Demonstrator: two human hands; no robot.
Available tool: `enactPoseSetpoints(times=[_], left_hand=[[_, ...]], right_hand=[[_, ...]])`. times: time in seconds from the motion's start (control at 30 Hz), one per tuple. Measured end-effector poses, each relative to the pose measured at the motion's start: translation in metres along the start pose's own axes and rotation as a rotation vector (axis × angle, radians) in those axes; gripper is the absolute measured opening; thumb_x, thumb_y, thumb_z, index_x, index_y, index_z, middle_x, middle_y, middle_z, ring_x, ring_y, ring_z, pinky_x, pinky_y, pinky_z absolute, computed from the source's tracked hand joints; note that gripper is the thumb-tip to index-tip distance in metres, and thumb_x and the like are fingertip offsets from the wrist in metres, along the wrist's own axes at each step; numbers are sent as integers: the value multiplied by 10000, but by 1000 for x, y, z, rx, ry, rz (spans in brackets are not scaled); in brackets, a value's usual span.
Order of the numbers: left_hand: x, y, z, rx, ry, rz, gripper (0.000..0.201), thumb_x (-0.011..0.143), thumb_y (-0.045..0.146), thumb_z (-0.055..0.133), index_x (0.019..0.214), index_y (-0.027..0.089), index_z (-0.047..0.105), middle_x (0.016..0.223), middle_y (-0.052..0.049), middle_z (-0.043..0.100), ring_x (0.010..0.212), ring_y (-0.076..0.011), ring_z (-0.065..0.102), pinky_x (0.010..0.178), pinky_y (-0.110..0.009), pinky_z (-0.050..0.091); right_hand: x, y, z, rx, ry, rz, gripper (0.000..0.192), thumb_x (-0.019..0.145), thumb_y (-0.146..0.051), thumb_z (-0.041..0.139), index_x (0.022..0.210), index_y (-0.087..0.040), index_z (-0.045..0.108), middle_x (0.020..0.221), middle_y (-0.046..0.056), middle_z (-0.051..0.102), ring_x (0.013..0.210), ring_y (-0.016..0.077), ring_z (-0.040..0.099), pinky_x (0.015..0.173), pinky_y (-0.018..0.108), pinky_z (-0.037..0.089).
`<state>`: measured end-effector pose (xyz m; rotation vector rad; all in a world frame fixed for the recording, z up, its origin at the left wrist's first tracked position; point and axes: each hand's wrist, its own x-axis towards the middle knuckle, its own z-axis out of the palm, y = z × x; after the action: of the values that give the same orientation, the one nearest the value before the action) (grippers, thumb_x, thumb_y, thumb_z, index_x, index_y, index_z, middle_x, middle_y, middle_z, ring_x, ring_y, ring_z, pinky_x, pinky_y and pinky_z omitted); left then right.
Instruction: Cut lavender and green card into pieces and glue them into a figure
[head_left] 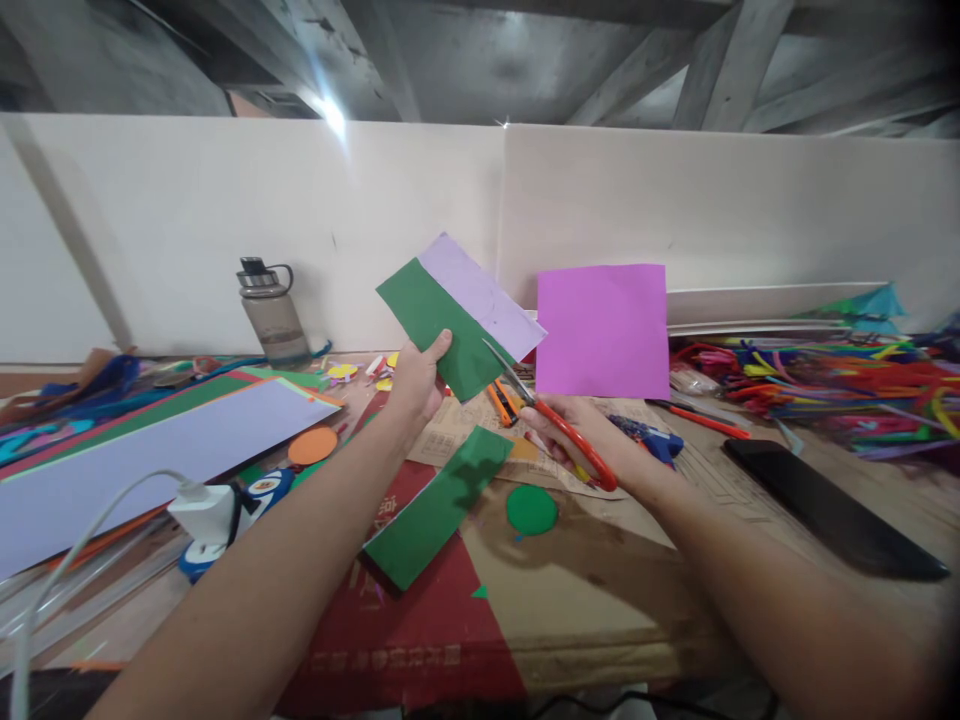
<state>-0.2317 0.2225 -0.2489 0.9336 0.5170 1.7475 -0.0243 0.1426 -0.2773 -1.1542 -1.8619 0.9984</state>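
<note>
My left hand (420, 378) pinches a piece of green paper (442, 318), thumb on top, holding it tilted above the table. A light purple strip (480, 290) lies along the paper's upper side; I cannot tell whether the two are joined. In my right hand (559, 425) is a pair of red-handled scissors (577, 440), blades pointing up and left at the green paper's lower right edge. Below the hands, a green strip (439, 510) and a green paper circle (532, 509) rest on the cardboard. An orange utility knife (501, 402) lies just behind the scissors.
A purple sheet (602, 330) leans against the white wall panel. Coloured sheets (165, 450), a white charger (202, 512) and a water bottle (274, 312) are at left. On the right lie a black phone (832, 508), a red pen (709, 419) and a heap of colourful strips (840, 385).
</note>
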Motion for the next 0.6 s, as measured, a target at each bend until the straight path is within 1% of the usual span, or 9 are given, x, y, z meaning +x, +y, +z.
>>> enactPoseSetpoints(times=[0.17,0.3,0.47,0.6], left_hand=[[-1,1,0,-5,-19,-7,359,716,147,775,1059,140,669,1132,-109,725,1084,-234,669,1055,-450,469],[-1,3,0,5,-2,-26,369,716,139,772,1068,141,663,1135,-114,723,1085,-245,671,1048,-464,475],[-1,5,-1,19,1,-46,383,702,138,782,1067,141,665,1138,-120,720,1107,-258,662,1052,-470,471],[-4,2,1,32,-59,-114,452,674,132,798,1103,130,654,1106,-122,729,1135,-254,646,1053,-456,468]], right_hand=[[-2,-4,1,-53,16,-35,438,861,-627,505,778,-197,513,579,-38,462,460,89,381,430,221,312],[-4,-8,2,-71,19,-36,430,866,-611,503,764,-194,519,577,-36,457,461,86,372,431,219,308],[-6,-12,0,-94,-8,-36,411,869,-598,513,839,-195,582,602,-27,481,473,94,397,440,224,332],[-4,-10,1,-93,7,-35,414,867,-608,512,868,-199,578,623,-19,507,501,103,438,458,220,362]])
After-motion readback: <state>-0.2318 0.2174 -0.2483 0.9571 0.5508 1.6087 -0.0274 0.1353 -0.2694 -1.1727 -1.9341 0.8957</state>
